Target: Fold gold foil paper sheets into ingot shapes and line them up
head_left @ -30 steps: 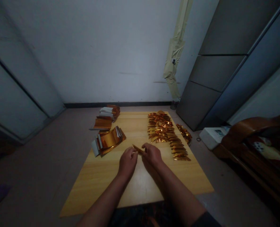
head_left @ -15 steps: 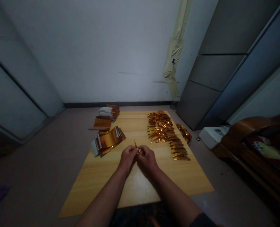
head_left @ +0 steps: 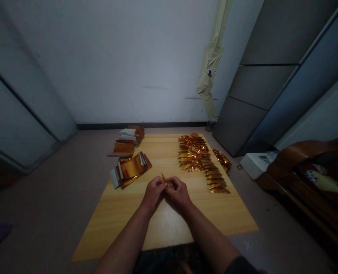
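Note:
My left hand (head_left: 154, 192) and my right hand (head_left: 178, 193) meet over the middle of the wooden table, fingers pinched together. Between them they hold a small piece of folded gold foil paper (head_left: 163, 176); its pointed tip sticks up past the fingertips and the rest is mostly hidden. To the left of my hands lies a curved stack of gold foil paper sheets (head_left: 131, 169), with grey-white backs showing at its ends. Rows of folded gold foil pieces (head_left: 194, 154) stand packed together on the right of the table.
The wooden table (head_left: 114, 220) stands before a pale wall. More foil sheets (head_left: 124, 148) lie at its far left corner. Past the right edge is a heap of gold pieces (head_left: 222, 160). A grey refrigerator (head_left: 251, 91), a white box (head_left: 256, 165) and a wooden seat (head_left: 294, 163) are at right.
My right fingers have shifted slightly around the foil piece, and more of its gold surface shows by them. Both hands stay in about the same place; the stacks have not moved.

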